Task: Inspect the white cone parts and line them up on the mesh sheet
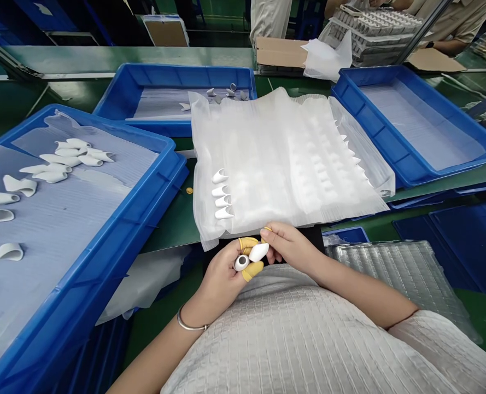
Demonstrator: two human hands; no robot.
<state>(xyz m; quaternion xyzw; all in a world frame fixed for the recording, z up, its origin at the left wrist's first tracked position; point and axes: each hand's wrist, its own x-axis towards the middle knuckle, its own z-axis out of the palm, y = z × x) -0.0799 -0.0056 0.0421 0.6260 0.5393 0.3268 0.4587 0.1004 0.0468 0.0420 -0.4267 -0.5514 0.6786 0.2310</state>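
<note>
My left hand [231,272], wearing yellow finger cots [252,271], grasps two white tubular pieces [258,252] at the near center, in front of my torso. My right hand [291,246] is beside them with thumb and fingers pinched together; whether it grips a piece, I cannot tell. Just beyond both hands, a translucent liner sheet [263,158] covers rows of similar pieces, four exposed at its left edge. Loose white pieces [58,158] lie in the left blue tray [144,219]. A lined blue tray [407,164] occupies the far right.
</note>
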